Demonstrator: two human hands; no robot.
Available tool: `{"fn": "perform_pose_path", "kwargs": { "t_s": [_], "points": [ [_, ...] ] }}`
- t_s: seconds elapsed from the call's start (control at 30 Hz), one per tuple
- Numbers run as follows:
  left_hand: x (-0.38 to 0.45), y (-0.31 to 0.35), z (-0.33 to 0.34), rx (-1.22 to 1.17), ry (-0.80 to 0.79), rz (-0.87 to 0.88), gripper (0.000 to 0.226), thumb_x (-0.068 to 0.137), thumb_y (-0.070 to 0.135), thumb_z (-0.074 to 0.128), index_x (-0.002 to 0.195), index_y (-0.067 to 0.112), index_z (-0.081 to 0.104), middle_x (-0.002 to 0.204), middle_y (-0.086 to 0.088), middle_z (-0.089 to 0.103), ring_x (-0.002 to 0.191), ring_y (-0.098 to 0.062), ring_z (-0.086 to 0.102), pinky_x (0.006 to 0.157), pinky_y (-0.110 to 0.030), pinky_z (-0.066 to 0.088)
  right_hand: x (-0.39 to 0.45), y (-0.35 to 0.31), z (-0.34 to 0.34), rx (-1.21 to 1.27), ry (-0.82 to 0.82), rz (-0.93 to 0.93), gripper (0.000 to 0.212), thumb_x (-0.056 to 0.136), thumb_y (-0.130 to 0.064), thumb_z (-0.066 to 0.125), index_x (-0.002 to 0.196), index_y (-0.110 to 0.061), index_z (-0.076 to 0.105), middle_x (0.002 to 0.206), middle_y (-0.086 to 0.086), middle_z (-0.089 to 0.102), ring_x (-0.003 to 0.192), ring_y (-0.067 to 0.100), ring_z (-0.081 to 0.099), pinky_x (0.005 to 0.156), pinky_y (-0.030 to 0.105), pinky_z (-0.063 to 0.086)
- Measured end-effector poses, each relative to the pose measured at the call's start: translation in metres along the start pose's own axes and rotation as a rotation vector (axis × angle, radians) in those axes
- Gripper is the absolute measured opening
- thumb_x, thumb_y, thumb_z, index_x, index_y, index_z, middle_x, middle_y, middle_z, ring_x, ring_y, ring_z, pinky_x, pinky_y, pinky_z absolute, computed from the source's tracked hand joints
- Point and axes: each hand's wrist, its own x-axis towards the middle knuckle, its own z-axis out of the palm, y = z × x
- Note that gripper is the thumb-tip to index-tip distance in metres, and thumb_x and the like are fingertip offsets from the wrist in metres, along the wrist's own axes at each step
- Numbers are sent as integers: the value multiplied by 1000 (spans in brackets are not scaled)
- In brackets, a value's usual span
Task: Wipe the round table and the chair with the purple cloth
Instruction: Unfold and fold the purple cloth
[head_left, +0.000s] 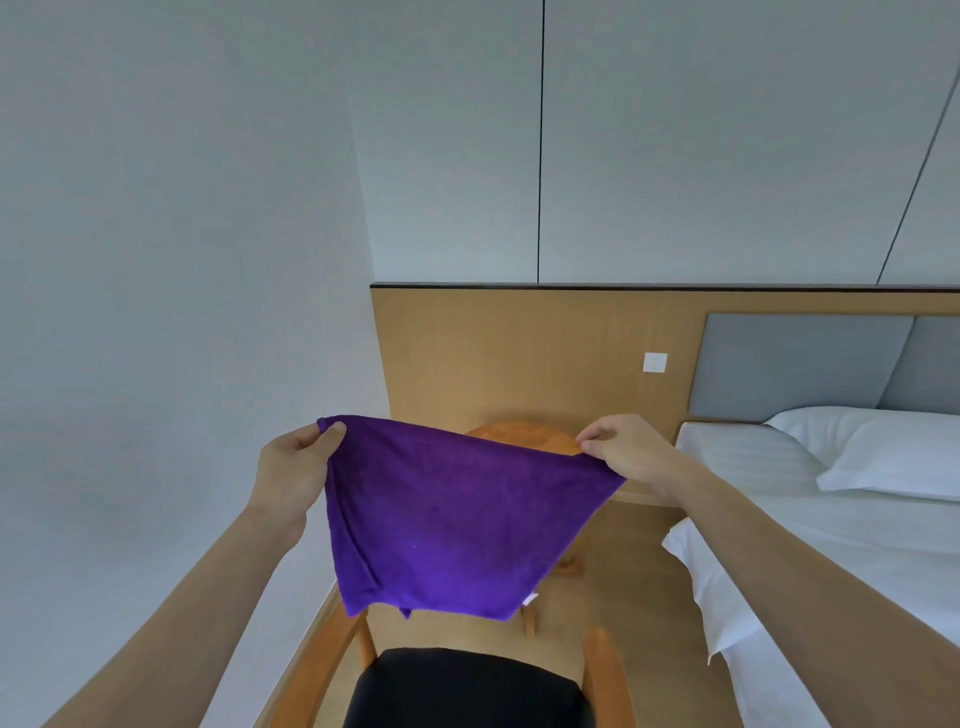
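Head view shows the left hand (298, 467) pinching one top corner of the purple cloth (452, 525) and the right hand (631, 449) pinching the other, so it hangs spread in the air between them. Behind the cloth stands the round table (519, 434), mostly hidden by it. Below is the chair (467, 686) with a black seat and wooden arms. At the right lies a bed (831, 545) with a white pillow (904, 462).

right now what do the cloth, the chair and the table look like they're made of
Cloth: soft purple fabric with a fuzzy nap, likely microfibre; it hangs limp between both hands.
Chair: orange-toned wooden frame, smooth, probably varnished; the black seat pad looks matte, material unclear.
Table: wood of the same tone, slightly glossy, mostly hidden behind the cloth.
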Motion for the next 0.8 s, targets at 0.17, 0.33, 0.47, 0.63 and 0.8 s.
{"fn": "perform_pose_path", "kwargs": {
  "t_s": [0.17, 0.33, 0.47, 0.63, 0.8],
  "points": [
    [-12, 7, 14, 26, 40, 85, 19, 102, 17, 59, 93, 18, 76, 88, 7, 73, 68, 5, 63, 67, -16, 44, -7, -5, -24, -183, -317, -75, 60, 70, -35, 93, 122, -28, 65, 124, -10, 59, 115, 13, 57, 99, 33, 51],
    [-20, 14, 23, -55, 85, 77, 19, 102, 16, 58, 101, 12, 76, 97, -2, 76, 88, -16, 67, 74, -23, 48, 5, -2, -42, -358, -156, -187, 13, 88, -16, 78, 95, -24, 69, 102, -3, 67, 99, 20, 64, 80, 27, 48],
    [-29, 17, 28, -94, 98, 67, 20, 103, 17, 56, 98, 16, 75, 101, -4, 76, 95, -21, 68, 81, -31, 53, 1, -3, -55, -312, -118, -210, 31, 100, -23, 63, 90, 6, 67, 106, 18, 65, 103, 36, 63, 91, 44, 50],
    [-44, 22, 32, -91, -32, 57, 27, 96, 0, 57, 108, 18, 72, 105, -8, 76, 99, -29, 70, 85, -42, 55, -16, -10, -65, -45, -95, -123, 32, 104, -20, 55, 76, -5, 62, 60, 3, 54, 50, 11, 51, 53, 23, 42],
    [-72, 42, 57, 16, -210, 83, 29, 93, 6, 66, 118, 23, 66, 104, -6, 77, 95, -26, 74, 82, -41, 58, -38, -30, -64, 287, -96, -10, 12, 96, -3, 57, 105, -5, 64, 82, 10, 61, 58, 14, 57, 45, 24, 44]
  ]
}}
